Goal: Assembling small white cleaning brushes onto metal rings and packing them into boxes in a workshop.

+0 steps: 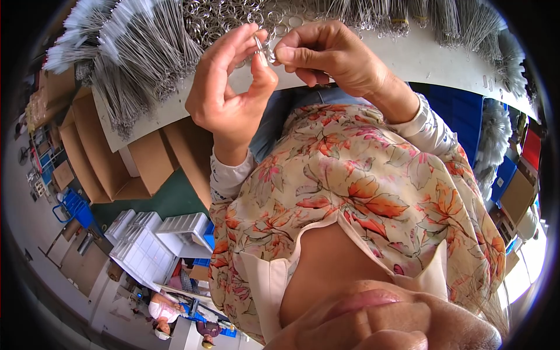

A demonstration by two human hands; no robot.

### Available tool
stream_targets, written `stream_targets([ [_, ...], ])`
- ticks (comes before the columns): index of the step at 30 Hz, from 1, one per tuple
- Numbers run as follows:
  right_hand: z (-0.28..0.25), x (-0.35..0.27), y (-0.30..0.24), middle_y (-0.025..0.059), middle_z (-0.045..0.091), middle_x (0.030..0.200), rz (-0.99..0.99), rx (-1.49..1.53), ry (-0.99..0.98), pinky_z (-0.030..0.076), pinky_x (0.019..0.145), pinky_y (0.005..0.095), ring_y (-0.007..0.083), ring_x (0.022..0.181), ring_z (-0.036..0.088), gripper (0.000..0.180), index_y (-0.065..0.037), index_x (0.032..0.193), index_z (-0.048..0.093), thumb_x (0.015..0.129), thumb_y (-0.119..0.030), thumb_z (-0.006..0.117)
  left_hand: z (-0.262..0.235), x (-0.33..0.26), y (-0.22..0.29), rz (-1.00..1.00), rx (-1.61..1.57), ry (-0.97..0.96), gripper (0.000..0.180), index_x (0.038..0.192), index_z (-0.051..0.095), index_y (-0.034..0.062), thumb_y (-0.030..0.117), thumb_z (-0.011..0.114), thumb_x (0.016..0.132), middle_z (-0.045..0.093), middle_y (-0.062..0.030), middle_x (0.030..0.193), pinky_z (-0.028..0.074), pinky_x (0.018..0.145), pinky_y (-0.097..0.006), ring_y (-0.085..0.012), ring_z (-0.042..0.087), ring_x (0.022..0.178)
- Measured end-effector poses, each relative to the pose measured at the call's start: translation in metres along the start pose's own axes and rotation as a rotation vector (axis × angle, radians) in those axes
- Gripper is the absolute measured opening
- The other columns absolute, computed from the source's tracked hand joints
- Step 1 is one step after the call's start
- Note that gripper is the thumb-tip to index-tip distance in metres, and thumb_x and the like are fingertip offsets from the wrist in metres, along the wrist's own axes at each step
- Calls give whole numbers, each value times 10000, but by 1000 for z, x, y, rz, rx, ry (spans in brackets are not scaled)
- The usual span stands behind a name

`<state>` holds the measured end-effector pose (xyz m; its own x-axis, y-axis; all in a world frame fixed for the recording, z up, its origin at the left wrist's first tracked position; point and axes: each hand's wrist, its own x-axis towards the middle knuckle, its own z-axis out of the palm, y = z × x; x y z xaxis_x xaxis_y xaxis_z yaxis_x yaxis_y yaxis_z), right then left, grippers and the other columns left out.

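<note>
A small metal ring point(258, 44), seen nearly edge-on, is held up just above the near side of the worktable point(408, 55), between the thumb and forefinger of the wearer's left hand point(224, 87); its other fingers are raised and loosely curved. Just beside it, the right hand point(335, 58) has thumb and forefinger pressed together at the ring, its other fingers curled under; we cannot tell what, if anything, that pinch holds. We judge the handling of this one ring to be under way. Beyond the hands lies a heap of loose rings point(221, 14), seemingly not yet handled, and we cannot make out any finished pieces or count them. On the pale tabletop, thick bundles of thin wire brushes point(140, 44) with whitish bristle ends lie to the left, and more bundles point(466, 23) lie to the right. Below the table's left side we see open cardboard boxes point(99, 146) on a green floor point(181, 197), then white crates point(146, 251). A blue bin point(452, 116) stands at the right. Far off, at lower left, are two people point(166, 309), small in the curved view.
</note>
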<state>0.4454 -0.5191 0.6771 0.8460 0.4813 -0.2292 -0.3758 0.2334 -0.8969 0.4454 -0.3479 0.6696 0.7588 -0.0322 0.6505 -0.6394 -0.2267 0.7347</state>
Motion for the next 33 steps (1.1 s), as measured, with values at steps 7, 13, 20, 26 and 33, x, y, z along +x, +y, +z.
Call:
stream_targets([
  [7, 4, -1, -3, -3, 572, 661, -134, -38, 83, 359, 466, 187, 43, 534, 473, 175, -15, 921, 642, 887, -184, 610, -4, 0, 3, -30, 8, -64, 310, 1034, 599, -67, -88, 637, 727, 646, -144, 968, 573, 717, -270, -209, 672, 821],
  [13, 4, 1, -8, 2, 572, 638, -117, 14, 30, 349, 440, 190, 46, 512, 471, 174, 5, 926, 632, 892, -162, 595, -1, -1, 2, -8, -28, -79, 313, 1030, 603, -67, -91, 635, 719, 650, -143, 971, 567, 704, -259, -193, 674, 795],
  [20, 2, 1, -13, 12, 590, 663, -154, -253, 1, 392, 479, 202, 48, 560, 506, 152, 10, 898, 634, 875, -139, 623, -6, 6, 10, -99, -161, -74, 314, 1031, 588, -104, -116, 623, 719, 643, -169, 991, 563, 723, -261, -199, 670, 811],
  [26, 7, 1, -2, 8, 609, 706, -256, -119, 129, 429, 511, 186, 49, 605, 543, 149, -5, 905, 635, 864, -148, 634, -9, 10, 8, -117, -90, -152, 316, 1034, 595, -101, -137, 607, 720, 644, -161, 983, 563, 738, -268, -196, 663, 840],
  [33, 10, 2, -23, 14, 622, 720, -119, -315, 136, 444, 526, 201, 59, 603, 551, 158, 2, 938, 641, 852, -131, 650, -9, 6, 2, -131, -140, -151, 325, 1034, 598, -96, -145, 604, 713, 651, -153, 980, 556, 735, -260, -193, 665, 835],
])
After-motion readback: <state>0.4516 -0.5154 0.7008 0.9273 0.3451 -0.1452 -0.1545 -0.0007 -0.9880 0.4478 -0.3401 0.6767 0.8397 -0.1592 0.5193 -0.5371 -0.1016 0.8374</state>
